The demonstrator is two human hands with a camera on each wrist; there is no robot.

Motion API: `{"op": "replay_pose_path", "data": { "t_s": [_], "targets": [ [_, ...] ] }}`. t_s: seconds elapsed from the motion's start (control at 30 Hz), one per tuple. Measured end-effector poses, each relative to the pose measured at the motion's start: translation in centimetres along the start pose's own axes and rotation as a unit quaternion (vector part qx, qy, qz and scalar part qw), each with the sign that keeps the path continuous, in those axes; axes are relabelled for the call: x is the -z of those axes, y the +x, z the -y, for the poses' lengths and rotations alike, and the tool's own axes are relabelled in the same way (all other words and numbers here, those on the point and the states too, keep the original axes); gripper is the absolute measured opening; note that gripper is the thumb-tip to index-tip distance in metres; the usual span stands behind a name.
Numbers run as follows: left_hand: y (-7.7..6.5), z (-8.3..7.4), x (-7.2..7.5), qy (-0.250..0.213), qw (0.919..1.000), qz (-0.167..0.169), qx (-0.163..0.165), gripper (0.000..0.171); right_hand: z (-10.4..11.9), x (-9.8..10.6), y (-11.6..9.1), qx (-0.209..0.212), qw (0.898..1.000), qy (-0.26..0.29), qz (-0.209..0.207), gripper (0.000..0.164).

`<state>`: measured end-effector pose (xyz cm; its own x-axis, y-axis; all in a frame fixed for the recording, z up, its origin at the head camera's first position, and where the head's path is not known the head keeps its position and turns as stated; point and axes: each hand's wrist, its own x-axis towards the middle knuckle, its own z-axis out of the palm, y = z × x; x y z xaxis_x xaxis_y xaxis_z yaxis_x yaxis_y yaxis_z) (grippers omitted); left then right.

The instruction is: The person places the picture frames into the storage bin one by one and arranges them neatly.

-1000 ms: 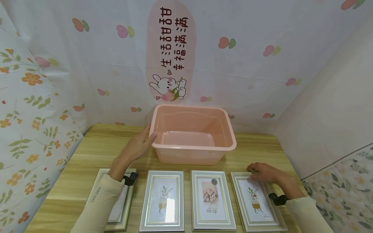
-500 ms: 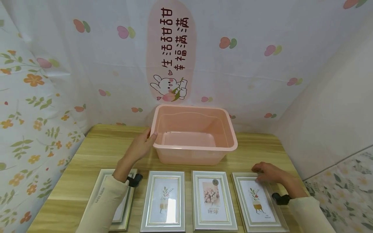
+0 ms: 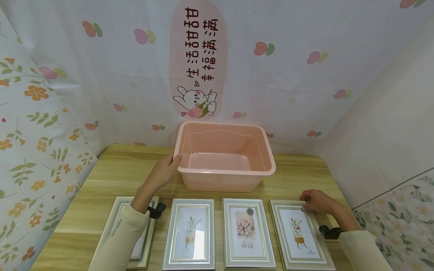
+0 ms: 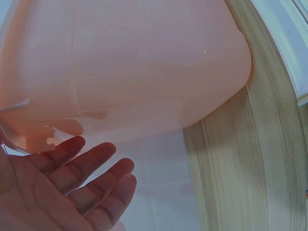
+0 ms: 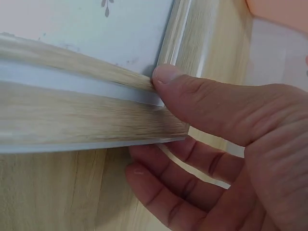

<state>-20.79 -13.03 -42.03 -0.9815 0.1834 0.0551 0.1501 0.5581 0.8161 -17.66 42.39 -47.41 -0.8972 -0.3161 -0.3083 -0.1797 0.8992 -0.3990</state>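
Note:
A pink plastic basin (image 3: 217, 180) stands at the back of the wooden table. My left hand (image 3: 161, 171) holds its left rim, thumb over the edge and fingers outside. In the left wrist view those fingers (image 4: 91, 180) are nearly straight beneath the basin wall (image 4: 134, 62). My right hand (image 3: 318, 202) grips the top right corner of the rightmost picture frame (image 3: 301, 237), which shows a potted plant. In the right wrist view the thumb (image 5: 192, 94) presses on the frame's moulding (image 5: 86, 113), with curled fingers (image 5: 173, 190) at its outer edge.
Left of that frame lie a flower-print picture frame (image 3: 248, 233), another plant-print one (image 3: 188, 233) and a frame (image 3: 145, 241) partly hidden by my left sleeve. A printed cloth (image 3: 135, 75) hangs behind the table (image 3: 91, 195).
My right hand has slid rightward along the frame's top edge to its corner and taken hold there. My left hand has settled on the basin rim. The basin and frames have stayed put.

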Motion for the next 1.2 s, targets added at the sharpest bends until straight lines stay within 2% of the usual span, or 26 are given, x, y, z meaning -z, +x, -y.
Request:
{"op": "replay_pose_path", "data": {
  "t_s": [0.2,0.43,0.57,0.7,0.8,0.9,1.0,1.03,1.1,1.2],
  "targets": [
    [0.0,0.1,0.1,0.000,1.0000,0.001,-0.001,0.055,-0.3,-0.4,0.1,0.034,0.999,-0.012,-0.008,0.021],
    [0.0,0.4,0.2,-0.010,1.0000,0.001,-0.003,0.057,0.1,-0.5,0.2,0.030,0.999,-0.025,-0.012,0.016],
    [0.0,0.5,0.1,-0.016,0.9999,0.004,-0.004,0.058,0.0,-0.7,0.1,0.046,0.998,-0.034,-0.015,0.018],
    [0.1,0.4,0.1,-0.021,0.9997,0.010,-0.003,0.057,-0.1,-0.7,-0.2,0.072,0.996,-0.053,-0.030,0.017],
    [0.1,0.4,0.1,-0.020,0.9997,0.009,-0.002,0.057,0.0,-0.3,-0.4,0.077,0.995,-0.045,-0.051,0.016],
    [0.1,0.4,0.1,-0.019,0.9998,0.008,-0.002,0.056,-0.1,0.3,-0.3,0.089,0.993,-0.023,-0.081,0.018],
    [0.0,0.3,0.1,-0.021,0.9997,0.011,-0.003,0.057,-0.2,1.0,-0.2,0.102,0.991,0.019,-0.087,0.010],
    [0.0,0.3,0.2,-0.023,0.9997,0.012,-0.002,0.057,-0.1,1.4,-0.2,0.101,0.991,0.042,-0.081,0.010],
    [0.0,0.3,0.2,-0.024,0.9996,0.014,-0.001,0.058,0.0,2.2,-0.3,0.089,0.989,0.102,-0.056,0.021],
    [0.0,0.2,0.2,-0.024,0.9996,0.015,0.000,0.058,0.6,3.6,-0.6,0.073,0.981,0.179,-0.010,0.039]
  ]
}}
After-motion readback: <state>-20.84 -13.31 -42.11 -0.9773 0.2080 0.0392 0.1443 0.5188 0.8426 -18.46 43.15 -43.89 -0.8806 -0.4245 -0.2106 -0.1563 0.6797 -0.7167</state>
